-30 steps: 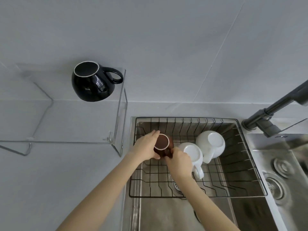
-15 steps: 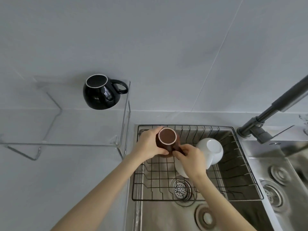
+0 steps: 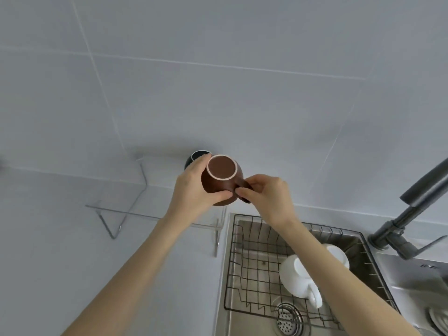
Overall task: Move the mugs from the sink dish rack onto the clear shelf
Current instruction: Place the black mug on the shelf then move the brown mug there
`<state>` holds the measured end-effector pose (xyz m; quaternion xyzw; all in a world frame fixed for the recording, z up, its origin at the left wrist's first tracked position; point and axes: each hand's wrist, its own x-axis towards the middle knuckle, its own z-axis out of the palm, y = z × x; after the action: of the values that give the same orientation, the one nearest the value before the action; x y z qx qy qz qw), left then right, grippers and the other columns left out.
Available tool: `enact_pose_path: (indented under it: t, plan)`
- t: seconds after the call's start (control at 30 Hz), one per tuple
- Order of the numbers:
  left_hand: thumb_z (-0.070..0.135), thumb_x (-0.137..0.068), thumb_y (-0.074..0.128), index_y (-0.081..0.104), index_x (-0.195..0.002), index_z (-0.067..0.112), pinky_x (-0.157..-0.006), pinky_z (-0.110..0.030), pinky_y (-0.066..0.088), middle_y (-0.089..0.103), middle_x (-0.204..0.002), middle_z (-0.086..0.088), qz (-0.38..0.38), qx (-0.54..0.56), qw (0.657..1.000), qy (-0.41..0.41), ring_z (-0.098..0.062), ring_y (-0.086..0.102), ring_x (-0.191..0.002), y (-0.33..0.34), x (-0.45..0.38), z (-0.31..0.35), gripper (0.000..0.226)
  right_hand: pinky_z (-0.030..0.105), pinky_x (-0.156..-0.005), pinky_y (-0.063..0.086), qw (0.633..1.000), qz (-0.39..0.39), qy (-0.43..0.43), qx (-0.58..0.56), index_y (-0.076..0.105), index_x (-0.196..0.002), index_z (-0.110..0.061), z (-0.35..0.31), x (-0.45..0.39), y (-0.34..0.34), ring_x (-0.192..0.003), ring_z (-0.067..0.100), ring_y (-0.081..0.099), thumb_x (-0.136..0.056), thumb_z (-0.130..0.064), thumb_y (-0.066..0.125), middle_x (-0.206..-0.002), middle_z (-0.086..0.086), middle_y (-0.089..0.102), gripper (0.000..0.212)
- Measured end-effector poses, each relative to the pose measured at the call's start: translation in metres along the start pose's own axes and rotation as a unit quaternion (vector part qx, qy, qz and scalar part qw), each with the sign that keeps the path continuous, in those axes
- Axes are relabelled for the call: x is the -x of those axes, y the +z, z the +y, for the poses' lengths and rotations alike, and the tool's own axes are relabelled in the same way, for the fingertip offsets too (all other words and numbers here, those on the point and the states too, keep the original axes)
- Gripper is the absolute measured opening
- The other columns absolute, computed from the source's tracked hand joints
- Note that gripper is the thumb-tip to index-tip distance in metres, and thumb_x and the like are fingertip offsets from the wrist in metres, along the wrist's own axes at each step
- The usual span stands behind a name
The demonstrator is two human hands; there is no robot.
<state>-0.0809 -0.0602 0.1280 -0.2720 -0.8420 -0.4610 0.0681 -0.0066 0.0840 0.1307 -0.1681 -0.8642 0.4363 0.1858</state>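
Brown mug (image 3: 221, 180) held upright in the air over the right end of the clear shelf (image 3: 155, 215), cupped by left hand (image 3: 194, 190), handle pinched by right hand (image 3: 268, 197). Black mug (image 3: 194, 157) on that shelf, behind the left hand. Two white mugs (image 3: 297, 278) right of the shelf, in the dish rack (image 3: 244, 270).

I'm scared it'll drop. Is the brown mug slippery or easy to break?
The brown mug looks like glazed ceramic, so probably smooth and breakable if dropped. Its round belly might roll on its side. The left hand cups it and the right hand pinches the handle, so it seems secure.
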Motion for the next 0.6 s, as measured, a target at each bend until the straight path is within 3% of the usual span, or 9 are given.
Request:
enact_pose_path:
  t: [0.23,0.47,0.6]
  plan:
    - [0.030,-0.049,0.085,0.056,-0.114,0.020,-0.086,-0.024,0.041,0.064,-0.115,0.001,0.081,-0.027,0.994,-0.071,-0.018,0.057,-0.107,-0.020,0.016,-0.039,0.072,0.034,-0.079,0.054,0.993,-0.118,-0.008,0.008,0.072,-0.087,-0.005,-0.018,-0.022,0.043,-0.077,0.021,0.066,-0.074,-0.011,0.072,-0.089,0.017,0.076,0.015]
    - [0.026,-0.050,0.085,0.057,-0.115,0.014,-0.085,-0.020,0.036,0.065,-0.115,-0.002,0.069,-0.010,0.991,-0.116,-0.021,0.058,-0.108,-0.008,0.021,-0.058,0.072,0.048,-0.085,0.054,0.992,-0.120,-0.001,0.039,0.072,-0.086,-0.002,-0.006,-0.024,0.063,-0.087,0.032,0.068,-0.072,-0.009,0.072,-0.089,0.019,0.075,0.016]
    - [0.034,-0.049,0.084,0.056,-0.115,0.016,-0.093,-0.035,0.047,0.067,-0.113,-0.003,0.057,-0.009,0.988,-0.140,-0.023,0.060,-0.106,-0.003,0.021,-0.066,0.074,0.046,-0.085,0.055,0.993,-0.108,-0.006,0.056,0.072,-0.084,0.000,-0.003,-0.024,0.066,-0.086,0.031,0.068,-0.072,-0.006,0.070,-0.087,0.019,0.075,0.013]
